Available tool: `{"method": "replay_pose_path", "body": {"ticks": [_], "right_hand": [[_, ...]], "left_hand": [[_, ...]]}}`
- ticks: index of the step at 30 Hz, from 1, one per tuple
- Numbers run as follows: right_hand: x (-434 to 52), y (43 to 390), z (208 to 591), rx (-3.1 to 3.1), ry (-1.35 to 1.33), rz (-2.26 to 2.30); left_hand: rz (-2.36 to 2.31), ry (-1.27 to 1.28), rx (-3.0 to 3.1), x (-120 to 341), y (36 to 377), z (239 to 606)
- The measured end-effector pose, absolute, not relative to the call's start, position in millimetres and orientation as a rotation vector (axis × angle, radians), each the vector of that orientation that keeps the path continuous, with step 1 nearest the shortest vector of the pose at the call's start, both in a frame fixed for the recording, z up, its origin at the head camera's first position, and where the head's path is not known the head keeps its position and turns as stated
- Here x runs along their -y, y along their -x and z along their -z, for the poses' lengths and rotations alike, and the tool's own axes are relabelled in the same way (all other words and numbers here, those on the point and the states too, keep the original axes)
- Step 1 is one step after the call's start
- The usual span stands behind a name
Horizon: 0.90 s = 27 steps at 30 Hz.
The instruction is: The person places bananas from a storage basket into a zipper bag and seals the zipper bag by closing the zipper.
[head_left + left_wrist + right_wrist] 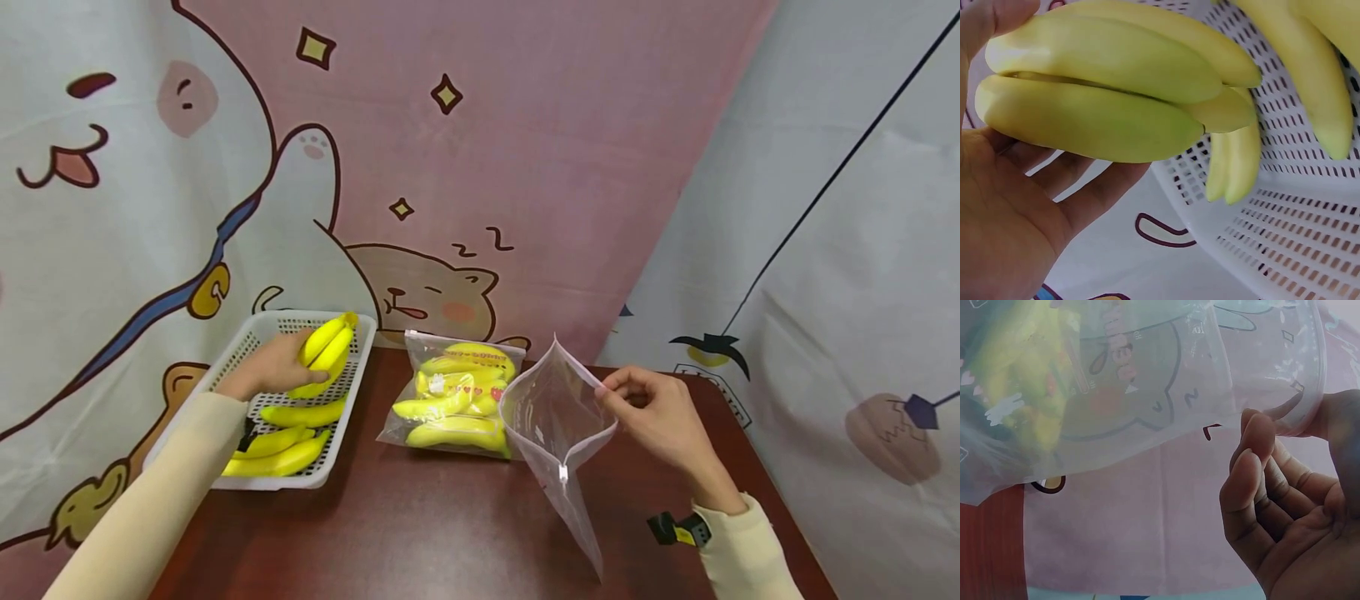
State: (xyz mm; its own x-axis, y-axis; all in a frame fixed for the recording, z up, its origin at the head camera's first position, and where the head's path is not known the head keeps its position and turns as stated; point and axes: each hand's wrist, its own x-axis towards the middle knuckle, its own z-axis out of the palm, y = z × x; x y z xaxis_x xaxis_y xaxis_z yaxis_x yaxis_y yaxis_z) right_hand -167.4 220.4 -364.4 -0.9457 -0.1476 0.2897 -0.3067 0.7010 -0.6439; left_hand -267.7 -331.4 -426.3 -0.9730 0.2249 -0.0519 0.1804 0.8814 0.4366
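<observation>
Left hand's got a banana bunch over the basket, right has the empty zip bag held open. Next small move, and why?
Probably carry the banana bunch across to the mouth of the empty zip bag. The left hand already grips the bunch above the white basket, and the right hand pinches the bag's rim so its mouth gapes. The filled bag lies between them, so lift over it.

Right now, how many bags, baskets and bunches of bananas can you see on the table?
Zip bags: 2, an empty clear bag pinched at its rim by the right hand, and a filled bag of bananas.
Baskets: 1, a white basket.
Banana bunches outside bags: 1, held in the left hand over the basket.
Total: 4.
</observation>
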Motion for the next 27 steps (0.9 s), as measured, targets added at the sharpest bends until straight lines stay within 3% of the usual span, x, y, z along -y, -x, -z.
{"method": "replay_pose_path", "body": {"ticks": [27], "right_hand": [[-221, 178, 369, 2.669, -0.364, -1.106]], "left_hand": [[-1.012, -0.259, -3.067, 273, 239, 377]]}}
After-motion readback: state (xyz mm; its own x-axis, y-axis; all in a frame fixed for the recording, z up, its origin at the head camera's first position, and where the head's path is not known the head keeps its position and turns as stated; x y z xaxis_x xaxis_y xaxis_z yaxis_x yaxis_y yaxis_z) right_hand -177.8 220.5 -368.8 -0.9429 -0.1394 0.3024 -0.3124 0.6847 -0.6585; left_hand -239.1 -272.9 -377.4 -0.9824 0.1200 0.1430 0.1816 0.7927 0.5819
